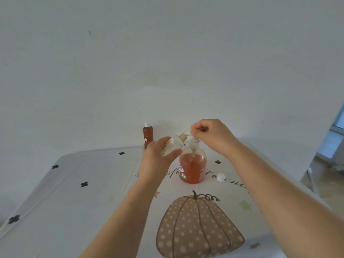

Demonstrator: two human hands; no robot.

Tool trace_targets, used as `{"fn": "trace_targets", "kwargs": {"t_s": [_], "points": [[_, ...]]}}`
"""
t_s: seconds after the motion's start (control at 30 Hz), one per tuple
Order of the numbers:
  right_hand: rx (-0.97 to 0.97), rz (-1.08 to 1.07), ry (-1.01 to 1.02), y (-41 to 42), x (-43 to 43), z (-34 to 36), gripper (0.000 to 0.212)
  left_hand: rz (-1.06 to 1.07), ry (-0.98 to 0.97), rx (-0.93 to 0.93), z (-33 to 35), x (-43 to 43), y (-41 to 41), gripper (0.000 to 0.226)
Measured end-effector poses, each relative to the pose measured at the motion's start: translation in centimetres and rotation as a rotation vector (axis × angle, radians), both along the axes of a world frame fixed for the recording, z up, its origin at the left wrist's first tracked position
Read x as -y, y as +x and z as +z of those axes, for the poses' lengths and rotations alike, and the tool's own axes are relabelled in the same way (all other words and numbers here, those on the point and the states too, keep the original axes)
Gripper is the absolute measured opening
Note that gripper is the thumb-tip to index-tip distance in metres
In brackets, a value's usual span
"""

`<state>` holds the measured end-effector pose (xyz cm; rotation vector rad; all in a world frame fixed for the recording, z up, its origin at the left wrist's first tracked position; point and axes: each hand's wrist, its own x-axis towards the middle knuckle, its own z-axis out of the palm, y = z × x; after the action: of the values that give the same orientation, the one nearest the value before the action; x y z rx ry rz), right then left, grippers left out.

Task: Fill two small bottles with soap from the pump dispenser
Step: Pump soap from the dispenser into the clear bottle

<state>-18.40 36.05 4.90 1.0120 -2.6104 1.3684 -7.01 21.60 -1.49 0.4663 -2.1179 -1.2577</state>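
Observation:
My left hand (158,161) grips a small clear bottle (176,143), tilted so that its open neck meets the white nozzle of the pump dispenser (193,167). The dispenser stands mid-table and holds orange soap to about two thirds. My right hand (208,135) sits on the pump head with fingers curled over it. A second small bottle (148,134), amber with a white cap on, stands upright behind and to the left. A loose white cap (220,177) lies on the table to the right of the dispenser.
The table (83,202) wears a white cloth with black crosses, script lettering and a dotted pumpkin print (197,228). A plain white wall rises right behind it. Past the table's right edge are floor and a window.

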Motion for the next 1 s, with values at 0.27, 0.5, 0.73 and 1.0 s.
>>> {"fn": "trace_targets", "kwargs": {"t_s": [0.27, 0.5, 0.73, 1.0], "points": [[0.024, 0.022, 0.113, -0.5, 0.2, 1.2, 0.017, -0.015, -0.058, 0.019, 0.9, 1.3, -0.4, 0.049], [-0.068, -0.097, 0.141, -2.3, 3.2, 3.3, 0.027, -0.111, 0.137, -0.007, 1.2, 2.6, 0.4, 0.036], [-0.095, -0.101, 0.339, -3.8, 7.1, 2.5, 0.03, -0.209, 0.256, -0.021, 0.9, 3.3, 0.5, 0.035], [-0.013, -0.131, 0.518, -3.8, 8.0, 1.9, 0.029, -0.457, 0.438, -0.051, 0.1, 5.2, -0.5, 0.033]]}}
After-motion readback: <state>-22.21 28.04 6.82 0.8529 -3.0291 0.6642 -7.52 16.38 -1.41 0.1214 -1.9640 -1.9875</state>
